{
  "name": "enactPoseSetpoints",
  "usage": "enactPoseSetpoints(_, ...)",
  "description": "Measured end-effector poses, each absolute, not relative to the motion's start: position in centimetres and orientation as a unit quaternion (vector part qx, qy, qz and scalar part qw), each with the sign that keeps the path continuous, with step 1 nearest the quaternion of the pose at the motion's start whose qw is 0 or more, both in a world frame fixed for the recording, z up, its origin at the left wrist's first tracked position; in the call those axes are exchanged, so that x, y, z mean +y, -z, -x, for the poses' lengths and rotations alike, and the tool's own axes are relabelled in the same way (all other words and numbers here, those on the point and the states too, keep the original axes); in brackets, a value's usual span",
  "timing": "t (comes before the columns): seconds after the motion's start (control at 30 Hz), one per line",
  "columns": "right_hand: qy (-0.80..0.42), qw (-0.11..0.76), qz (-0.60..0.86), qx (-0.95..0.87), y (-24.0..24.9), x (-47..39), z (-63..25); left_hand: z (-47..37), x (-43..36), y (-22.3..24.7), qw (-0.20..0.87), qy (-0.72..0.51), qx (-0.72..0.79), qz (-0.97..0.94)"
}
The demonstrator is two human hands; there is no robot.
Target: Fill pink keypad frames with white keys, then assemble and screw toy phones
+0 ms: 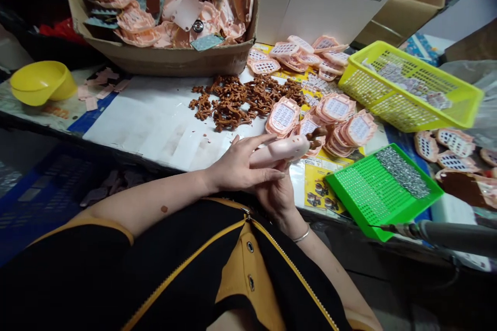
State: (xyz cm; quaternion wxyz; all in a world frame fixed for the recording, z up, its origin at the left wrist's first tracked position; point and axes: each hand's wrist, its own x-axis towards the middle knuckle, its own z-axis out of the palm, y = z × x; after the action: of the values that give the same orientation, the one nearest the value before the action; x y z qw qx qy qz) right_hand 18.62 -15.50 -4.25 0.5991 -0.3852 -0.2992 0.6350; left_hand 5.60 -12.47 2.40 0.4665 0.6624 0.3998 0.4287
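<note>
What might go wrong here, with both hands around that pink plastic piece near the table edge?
The pink shell, held between the left hand and right hand, carries a small brown part at its tip; that could slip off. The green tray of tiny metal pieces overhangs the table edge and might tip. The stacked shells nearby could topple if bumped.

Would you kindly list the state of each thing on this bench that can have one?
Pink shell: held in both hands, a brown piece at its far end.
Left hand: closed around the shell.
Right hand: gripping it from below.
Cardboard box: open, heaped with parts.
Yellow basket: tilted, a few parts inside.
Green tray: holds small metal pieces at its far end.
Yellow bowl: tipped on its side.
</note>
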Motion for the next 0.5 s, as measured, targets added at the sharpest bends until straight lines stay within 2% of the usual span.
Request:
enactPoseSetpoints(0.1, -0.62, 0.596, 0.391, -0.328, 4.7, -15.7, -18.7, -6.1, -12.2, -2.6, 0.55, -0.425, 0.4, -0.598)
enactPoseSetpoints(0.23, -0.592, 0.576, 0.399, -0.397, 4.4, -15.4, -19.1, -7.3, -11.9, -1.9, 0.693, -0.495, 0.357, -0.385)
enactPoseSetpoints(0.33, -0.575, 0.559, 0.43, -0.414, 3.5, -15.2, -19.3, -8.0, -12.0, -1.4, 0.696, -0.532, 0.337, -0.344)
enactPoseSetpoints(0.5, -0.563, 0.559, 0.461, -0.397, 3.2, -15.3, -19.3, -8.3, -11.8, -1.6, 0.683, -0.505, 0.365, -0.38)
